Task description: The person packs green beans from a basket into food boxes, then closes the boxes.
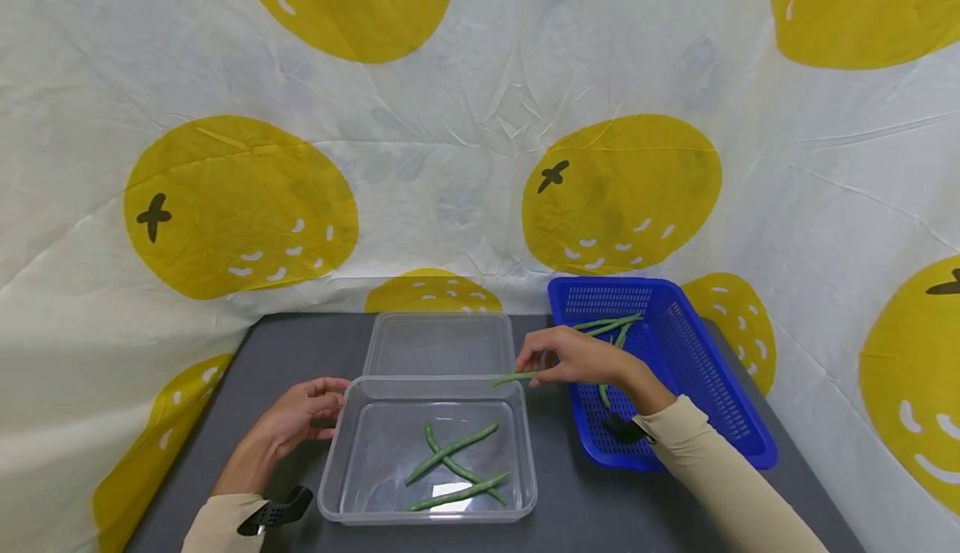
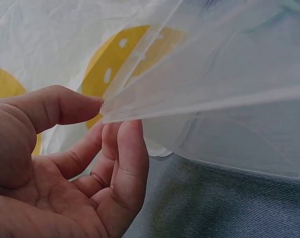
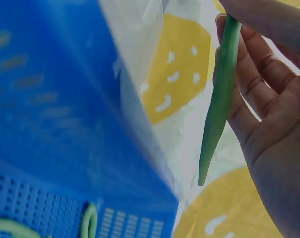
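My right hand (image 1: pixel 573 356) pinches a green bean (image 3: pixel 220 101) between thumb and fingertips. It is between the clear plastic container (image 1: pixel 330 470) and the blue basket (image 1: pixel 738 403), with one bean end over the container's far right corner. Three green beans (image 1: pixel 453 445) lie on the container's floor, two of them crossed. At the container's left side my left hand (image 1: pixel 303 415) pinches its rim; in the left wrist view the thumb is above and the fingers (image 2: pixel 132 153) below the edge. More green beans (image 1: pixel 609 326) lie in the basket, partly behind my right hand and forearm.
A clear flat lid (image 1: pixel 442 343) lies on the dark grey table (image 1: pixel 292 341) behind the container. A white cloth with yellow fruit prints (image 1: pixel 450 203) hangs close behind the table and along its sides. The basket has raised, perforated walls.
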{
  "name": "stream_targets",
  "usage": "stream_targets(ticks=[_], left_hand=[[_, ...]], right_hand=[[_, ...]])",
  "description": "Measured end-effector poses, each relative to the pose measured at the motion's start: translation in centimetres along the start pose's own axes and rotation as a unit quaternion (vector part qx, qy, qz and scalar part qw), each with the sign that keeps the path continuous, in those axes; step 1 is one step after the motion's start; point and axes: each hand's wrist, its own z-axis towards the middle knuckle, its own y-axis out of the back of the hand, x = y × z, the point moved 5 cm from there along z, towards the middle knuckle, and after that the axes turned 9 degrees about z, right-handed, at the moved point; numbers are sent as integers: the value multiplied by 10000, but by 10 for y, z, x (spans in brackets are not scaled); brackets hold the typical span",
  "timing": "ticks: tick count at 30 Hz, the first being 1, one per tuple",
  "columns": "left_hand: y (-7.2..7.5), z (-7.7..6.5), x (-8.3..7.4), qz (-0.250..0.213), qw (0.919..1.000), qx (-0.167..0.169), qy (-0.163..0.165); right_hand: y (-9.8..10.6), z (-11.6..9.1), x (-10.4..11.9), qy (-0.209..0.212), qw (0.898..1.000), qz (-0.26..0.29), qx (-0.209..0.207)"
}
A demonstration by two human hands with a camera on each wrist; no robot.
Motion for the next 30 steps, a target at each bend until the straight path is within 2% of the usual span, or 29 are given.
stream_targets(ticks=[15, 24, 30], left_hand=[[1, -1, 0, -17, 10000, 12, 17], [0, -2, -1, 9, 10000, 19, 12], [0, 0, -1, 0, 10000, 3, 21]], right_hand=[[-35, 40, 14, 440, 9977, 23, 521], [-52, 56, 22, 328, 9965, -79, 768], [-56, 62, 29, 589, 9962, -55, 637]])
